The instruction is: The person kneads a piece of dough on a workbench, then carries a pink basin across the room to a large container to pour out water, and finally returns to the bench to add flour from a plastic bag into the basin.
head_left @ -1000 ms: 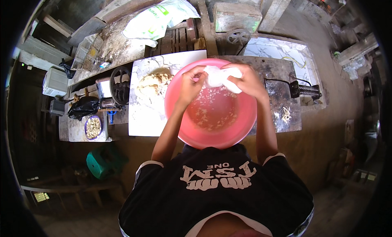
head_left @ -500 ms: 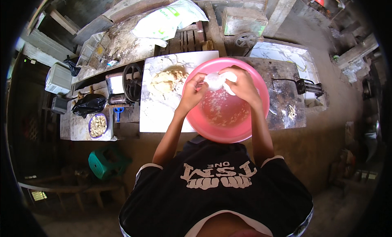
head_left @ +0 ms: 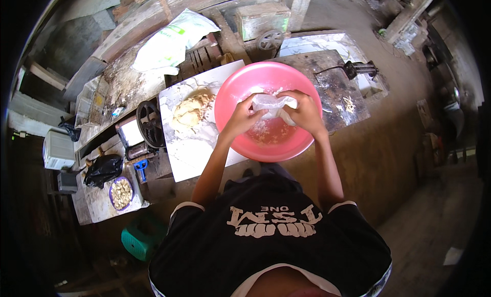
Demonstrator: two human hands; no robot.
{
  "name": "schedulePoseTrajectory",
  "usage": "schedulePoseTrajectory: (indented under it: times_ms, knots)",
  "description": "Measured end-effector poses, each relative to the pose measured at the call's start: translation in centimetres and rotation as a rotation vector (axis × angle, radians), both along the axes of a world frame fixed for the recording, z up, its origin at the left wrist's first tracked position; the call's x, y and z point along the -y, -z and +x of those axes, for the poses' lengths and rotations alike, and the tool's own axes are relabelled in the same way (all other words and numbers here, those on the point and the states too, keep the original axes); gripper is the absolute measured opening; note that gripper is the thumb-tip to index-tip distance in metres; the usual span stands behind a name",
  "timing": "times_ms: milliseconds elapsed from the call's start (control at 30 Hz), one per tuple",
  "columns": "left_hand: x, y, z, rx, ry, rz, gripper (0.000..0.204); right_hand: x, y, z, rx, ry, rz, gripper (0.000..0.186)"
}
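A thin white plastic bag [head_left: 273, 103] is stretched between my hands above a large pink basin [head_left: 232, 87]. My left hand [head_left: 245, 115] grips the bag's left side, thumb and fingers closed on it. On the other side, my right hand [head_left: 305, 113] has its fingers wrapped round the bag's right edge. White powder and pale bits lie on the basin's floor beneath. What the bag contains, if anything, I cannot make out. Left of the basin, a rough heap of pale dough [head_left: 190, 112] rests on a white marbled board [head_left: 179, 154].
A black handwheel [head_left: 150, 124] stands left of the board. Beyond lie a white sack [head_left: 176, 41] and a wire basket [head_left: 92, 100]. At lower left are a purple bowl of pale pieces [head_left: 121, 193] and a green stool [head_left: 140, 240]. A dark metal roller [head_left: 360, 69] sits at right.
The view has turned and shifted, so the basin and board sit tilted and further left. Both hands still grip the bag, which now looks more spread out between them.
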State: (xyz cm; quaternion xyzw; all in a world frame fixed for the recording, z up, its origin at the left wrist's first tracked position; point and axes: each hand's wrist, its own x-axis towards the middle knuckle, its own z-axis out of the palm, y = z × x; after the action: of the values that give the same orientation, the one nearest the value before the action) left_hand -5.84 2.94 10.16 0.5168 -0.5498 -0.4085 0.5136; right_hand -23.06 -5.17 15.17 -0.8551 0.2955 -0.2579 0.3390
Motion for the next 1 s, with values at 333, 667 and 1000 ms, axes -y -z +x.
schedulePoseTrajectory:
  times_ms: [333,667,1000]
  knots:
    - [-0.1,-0.4,0.4,0.036,-0.047,0.046,0.034,-0.9,-0.2,1.0,0.03,0.033,-0.001,0.029]
    - [1.3,-0.9,-1.6,-0.036,0.049,-0.027,0.036,-1.8,-1.8,-1.2,-0.011,0.172,-0.008,0.027]
    - [2.1,-2.4,-3.1,0.035,0.167,-0.068,0.035,-2.4,-1.4,-2.8,0.018,0.391,0.022,0.024]
